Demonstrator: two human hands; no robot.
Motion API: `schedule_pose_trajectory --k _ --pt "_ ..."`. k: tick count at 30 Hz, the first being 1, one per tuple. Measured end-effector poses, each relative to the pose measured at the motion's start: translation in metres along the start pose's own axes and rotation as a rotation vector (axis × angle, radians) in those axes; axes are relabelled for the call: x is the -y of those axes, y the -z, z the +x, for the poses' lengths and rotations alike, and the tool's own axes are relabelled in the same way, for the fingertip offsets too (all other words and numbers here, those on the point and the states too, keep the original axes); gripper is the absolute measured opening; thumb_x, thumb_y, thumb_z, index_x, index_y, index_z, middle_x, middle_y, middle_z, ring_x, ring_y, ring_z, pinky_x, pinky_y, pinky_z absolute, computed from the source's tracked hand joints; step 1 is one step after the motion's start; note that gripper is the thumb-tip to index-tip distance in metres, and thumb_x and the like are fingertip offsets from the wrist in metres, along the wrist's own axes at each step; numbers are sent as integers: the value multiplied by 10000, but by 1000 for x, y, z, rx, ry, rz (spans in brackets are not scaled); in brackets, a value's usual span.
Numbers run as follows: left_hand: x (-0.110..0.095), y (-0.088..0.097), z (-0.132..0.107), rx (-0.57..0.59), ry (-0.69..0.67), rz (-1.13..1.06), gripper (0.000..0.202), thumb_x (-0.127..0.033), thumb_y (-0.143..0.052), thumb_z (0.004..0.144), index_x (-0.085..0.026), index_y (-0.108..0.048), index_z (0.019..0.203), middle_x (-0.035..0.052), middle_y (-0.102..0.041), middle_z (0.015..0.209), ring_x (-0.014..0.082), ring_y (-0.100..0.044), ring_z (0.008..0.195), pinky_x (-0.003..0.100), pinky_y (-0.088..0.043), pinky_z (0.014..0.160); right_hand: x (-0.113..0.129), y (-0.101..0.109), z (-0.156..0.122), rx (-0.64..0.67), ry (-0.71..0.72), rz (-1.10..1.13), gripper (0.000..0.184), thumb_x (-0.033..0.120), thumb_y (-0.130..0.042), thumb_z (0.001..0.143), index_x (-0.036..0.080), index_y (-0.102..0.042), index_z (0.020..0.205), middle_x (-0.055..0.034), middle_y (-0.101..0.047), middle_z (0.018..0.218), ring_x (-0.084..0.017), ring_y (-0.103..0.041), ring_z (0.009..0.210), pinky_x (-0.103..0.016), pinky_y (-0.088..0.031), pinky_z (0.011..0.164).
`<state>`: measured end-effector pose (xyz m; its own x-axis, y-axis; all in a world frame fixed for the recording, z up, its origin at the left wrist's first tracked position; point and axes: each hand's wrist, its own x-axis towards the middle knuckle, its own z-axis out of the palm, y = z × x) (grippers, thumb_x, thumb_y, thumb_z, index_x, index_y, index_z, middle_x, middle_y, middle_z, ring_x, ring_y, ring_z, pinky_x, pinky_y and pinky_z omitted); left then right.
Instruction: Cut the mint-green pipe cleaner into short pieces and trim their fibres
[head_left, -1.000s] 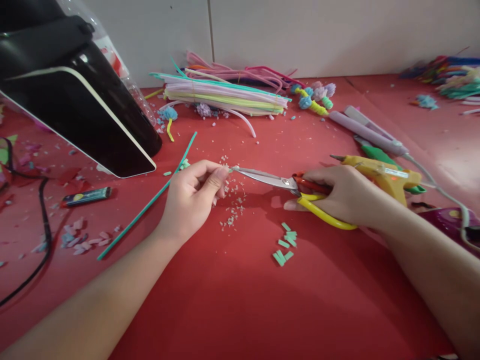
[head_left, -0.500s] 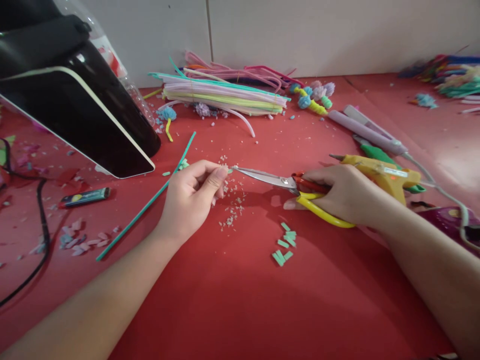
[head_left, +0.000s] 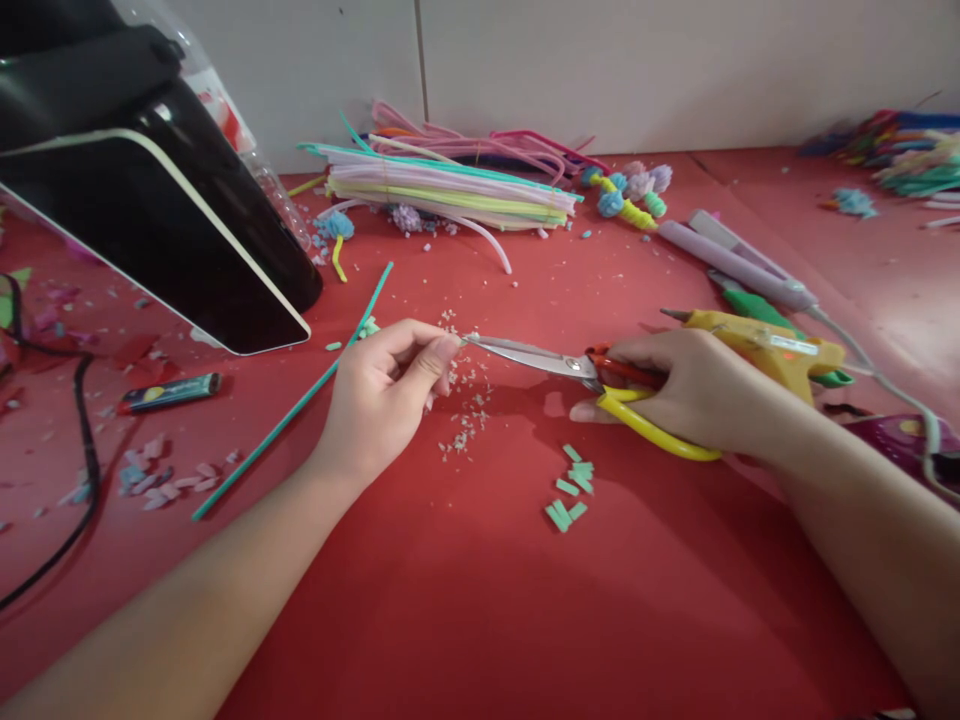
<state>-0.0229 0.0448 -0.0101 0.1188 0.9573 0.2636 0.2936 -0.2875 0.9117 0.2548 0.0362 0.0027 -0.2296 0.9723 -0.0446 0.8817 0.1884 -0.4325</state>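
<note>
My left hand (head_left: 386, 395) is closed in a pinch, thumb against forefinger, on a tiny green pipe-cleaner piece that the fingertips mostly hide. The tips of the scissors (head_left: 540, 358) meet that piece, their blades nearly together. My right hand (head_left: 675, 385) grips the scissors by their red and yellow handles. Pale clippings (head_left: 469, 425) lie scattered on the red tabletop below the blades. Nearer to me is a small group of cut green pieces (head_left: 577, 478). A long teal pipe cleaner (head_left: 292, 410) lies just left of my left hand.
Bundled pipe cleaners (head_left: 450, 190) lie by the wall. A yellow glue gun (head_left: 772, 345) and a lilac hair straightener (head_left: 739, 262) sit at the right. On the left stand a black device (head_left: 165, 240) and a plastic bottle (head_left: 225, 115), with a lighter (head_left: 171, 393) nearby.
The scissor blades have drawn slightly closer together, and the green piece at my left fingertips shows less. Both hands have stayed almost in place.
</note>
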Motion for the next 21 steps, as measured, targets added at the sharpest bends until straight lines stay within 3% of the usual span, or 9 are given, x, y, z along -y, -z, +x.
schedule_pose_trajectory --k 21 --pt "-2 0 0 -4 12 10 241 -333 -659 953 -189 -663 761 -19 -592 572 69 -500 467 176 -423 444 -1 0 1 -16 -16 14 698 831 -670 675 210 -356 611 46 -327 588 -107 -274 580 -300 -234 545"
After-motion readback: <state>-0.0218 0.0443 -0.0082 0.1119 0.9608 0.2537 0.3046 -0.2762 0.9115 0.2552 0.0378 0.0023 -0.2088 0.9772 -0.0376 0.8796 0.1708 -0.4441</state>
